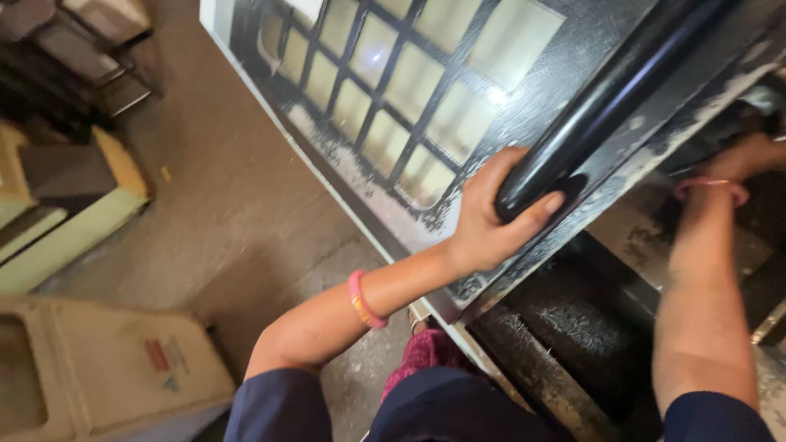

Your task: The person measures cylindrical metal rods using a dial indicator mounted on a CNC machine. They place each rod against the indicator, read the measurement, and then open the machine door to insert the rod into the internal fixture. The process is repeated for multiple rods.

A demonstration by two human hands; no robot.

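Two hands: both mine, both on the same door.
Left hand [485, 223]: fingers and thumb curled tight around the lower end of the black bar handle [606, 102], thumb tip pressed on its underside.
Handle: long, round, glossy, running up and to the right along the door's face.
Door [385, 176]: black, scuffed pale along its lower rim, set with a grid of small frosted panes [413, 82]; it sits tilted across my view, swung out over the floor.
Right hand [749, 155]: reaching in past the door's edge, mostly hidden; I cannot tell whether it grips anything.
Wrists: a pink bangle [360, 299] on the left, a pink band [711, 187] on the right.
Floor [229, 196]: bare grey concrete.
Left side: a cream plastic case [106, 368] lying near, and pale green steps [74, 229] beyond it.
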